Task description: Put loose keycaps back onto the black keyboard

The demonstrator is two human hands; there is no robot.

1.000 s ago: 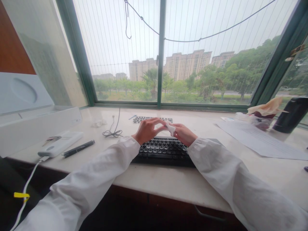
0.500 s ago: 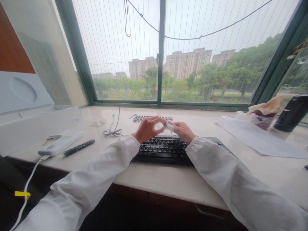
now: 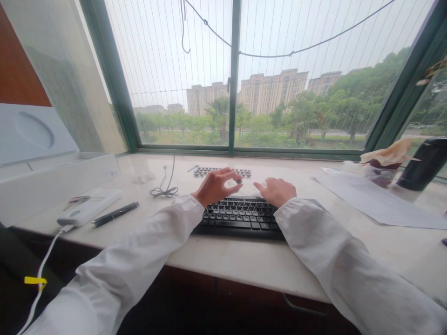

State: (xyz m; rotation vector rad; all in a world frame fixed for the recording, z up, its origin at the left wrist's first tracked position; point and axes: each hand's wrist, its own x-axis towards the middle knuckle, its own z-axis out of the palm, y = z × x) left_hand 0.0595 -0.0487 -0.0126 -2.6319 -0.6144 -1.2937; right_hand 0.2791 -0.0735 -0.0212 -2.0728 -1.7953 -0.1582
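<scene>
Stretching below a green-framed window (image 3: 232, 79) that looks out on apartment blocks and trees, a pale stone counter (image 3: 244, 260) carries a black keyboard (image 3: 240, 217) at its middle. Above the keyboard's far edge the left hand (image 3: 213, 187) pinches 1 small dark keycap (image 3: 239, 180) between thumb and fingertips, closed firmly on it. Right of that keycap the right hand (image 3: 277, 190) hovers over the keyboard with fingers loosely curled and nothing seen in them; whether a wipe sits underneath cannot be told. Beyond the keyboard, toward the window, lies a row of loose keycaps (image 3: 209, 171). Left of the keyboard are a coiled thin cable (image 3: 164, 190), a black pen (image 3: 115, 214), a white power bank (image 3: 89, 207) with its cord, and farther left an open white box (image 3: 52, 181), its contents hidden. Right of the keyboard lie paper sheets (image 3: 380, 202), then a black bottle (image 3: 421, 170) and a dark cup holding crumpled tissue (image 3: 386, 156)
</scene>
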